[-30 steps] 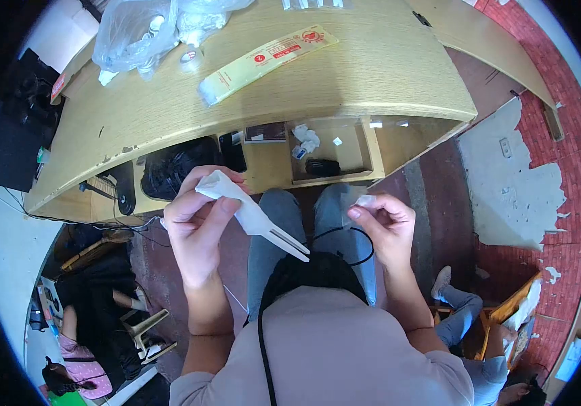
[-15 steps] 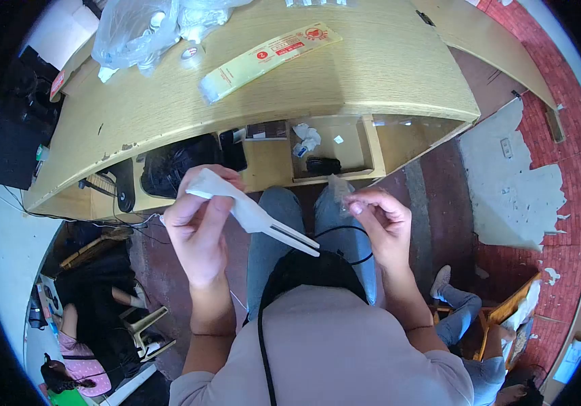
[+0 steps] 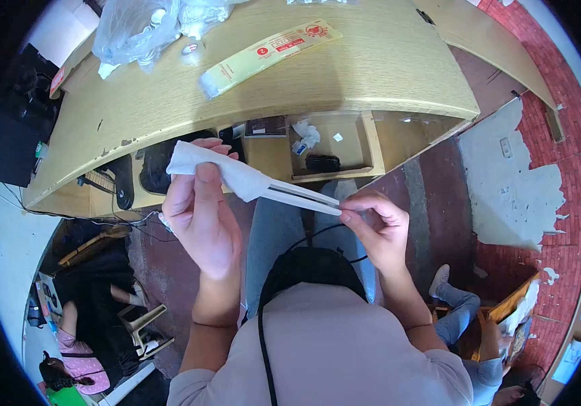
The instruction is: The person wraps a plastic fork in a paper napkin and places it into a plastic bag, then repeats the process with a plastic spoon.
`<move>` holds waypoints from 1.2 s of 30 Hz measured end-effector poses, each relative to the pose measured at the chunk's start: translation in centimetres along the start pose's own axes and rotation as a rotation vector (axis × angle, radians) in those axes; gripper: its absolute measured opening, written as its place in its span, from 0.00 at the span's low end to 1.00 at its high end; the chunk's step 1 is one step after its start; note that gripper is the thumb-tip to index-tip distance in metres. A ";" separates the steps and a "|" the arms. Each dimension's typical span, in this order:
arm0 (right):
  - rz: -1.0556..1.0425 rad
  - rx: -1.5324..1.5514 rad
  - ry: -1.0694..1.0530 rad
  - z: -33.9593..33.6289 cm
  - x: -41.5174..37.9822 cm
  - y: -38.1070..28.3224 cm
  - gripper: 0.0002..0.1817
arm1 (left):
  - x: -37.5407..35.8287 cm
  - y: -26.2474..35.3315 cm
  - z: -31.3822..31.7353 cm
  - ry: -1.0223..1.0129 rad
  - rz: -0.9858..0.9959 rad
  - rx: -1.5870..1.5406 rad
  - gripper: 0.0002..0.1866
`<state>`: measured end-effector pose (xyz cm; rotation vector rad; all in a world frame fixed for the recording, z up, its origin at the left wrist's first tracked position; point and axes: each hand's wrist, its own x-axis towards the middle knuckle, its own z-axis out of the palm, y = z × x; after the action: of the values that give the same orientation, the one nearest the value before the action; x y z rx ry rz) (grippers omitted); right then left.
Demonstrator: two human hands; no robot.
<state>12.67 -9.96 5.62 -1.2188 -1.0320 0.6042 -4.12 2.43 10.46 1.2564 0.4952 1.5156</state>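
A white paper napkin point(image 3: 226, 172) is wrapped around one end of two slim white handles point(image 3: 304, 197). They look like plastic cutlery handles, but their heads are hidden under the paper. My left hand point(image 3: 210, 223) grips the wrapped end, its thumb pressed on the napkin. With thumb and forefinger, my right hand point(image 3: 380, 229) pinches the bare tips of the handles. Both hands hold the bundle above my lap, in front of the desk edge.
On the desk point(image 3: 385, 74) lie a long yellow packet point(image 3: 270, 57), a tape roll point(image 3: 189, 51) and plastic bags point(image 3: 135, 34). Below is an open drawer point(image 3: 351, 152) with crumpled tissue point(image 3: 306, 137) and a black case point(image 3: 322, 163). Other people sit behind on both sides.
My right hand has moved onto the handle tips; the clear plastic scrap it pinched earlier is out of sight. My left hand has shifted slightly forward, and the bundle lies at a flatter angle.
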 end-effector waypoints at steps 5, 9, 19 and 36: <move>-0.035 -0.013 -0.016 -0.1 -0.1 0.2 0.08 | -0.2 -0.4 0.2 0.026 0.001 0.022 0.13; -0.035 0.000 -0.014 0.1 0.0 0.0 0.09 | -0.4 -0.6 0.0 0.016 0.028 0.024 0.12; -0.020 0.026 -0.008 0.4 0.3 -0.2 0.08 | -0.9 -1.0 -0.4 -0.012 0.201 0.149 0.11; 0.057 0.075 0.039 0.6 0.2 0.2 0.09 | -1.4 -0.9 -0.4 -0.060 0.293 0.255 0.19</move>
<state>12.21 -9.49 5.53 -1.1930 -0.9360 0.6555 -4.19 1.63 8.93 1.6242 0.4923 1.6892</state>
